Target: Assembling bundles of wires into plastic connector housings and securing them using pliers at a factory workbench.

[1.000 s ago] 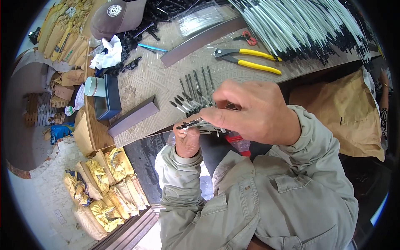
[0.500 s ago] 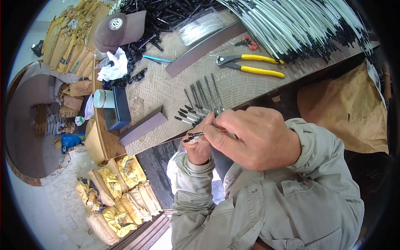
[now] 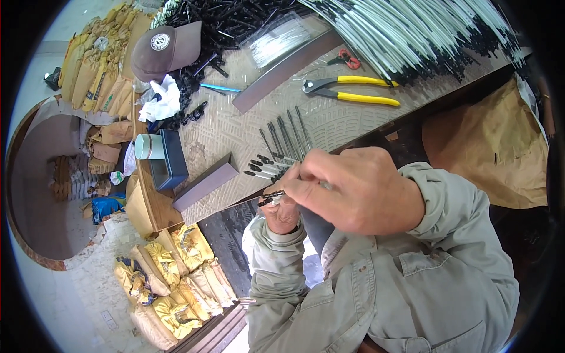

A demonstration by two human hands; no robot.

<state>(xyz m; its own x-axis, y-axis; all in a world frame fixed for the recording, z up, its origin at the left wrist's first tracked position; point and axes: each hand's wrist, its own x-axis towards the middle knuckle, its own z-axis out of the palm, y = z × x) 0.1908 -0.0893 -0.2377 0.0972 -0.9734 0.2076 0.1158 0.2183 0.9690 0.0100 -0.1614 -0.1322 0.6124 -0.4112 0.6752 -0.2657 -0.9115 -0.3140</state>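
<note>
My right hand (image 3: pixel 353 191) is closed around a thin grey rod (image 3: pixel 278 196) with a black tip, close in front of me. Under it, my left hand (image 3: pixel 282 213) pinches the same rod near its black end. Both hands hover over the near edge of a workbench (image 3: pixel 235 126) covered with a patterned mat. Just beyond my fingers lies a small row of similar grey rods (image 3: pixel 281 144) with black tips. My right hand hides most of the left one.
Yellow-handled pliers (image 3: pixel 353 91) lie on the bench. A big bundle of white rods (image 3: pixel 412 29) fills the far right. A brown cap (image 3: pixel 168 50), white rag (image 3: pixel 162 103), blue box (image 3: pixel 168 159) and grey bars (image 3: pixel 206 182) are at left. Yellow sacks (image 3: pixel 170 276) lie on the floor.
Both hands stay together on the rod and have shifted a little toward me and right in view; my head has tilted, so the bench sits higher in view.
</note>
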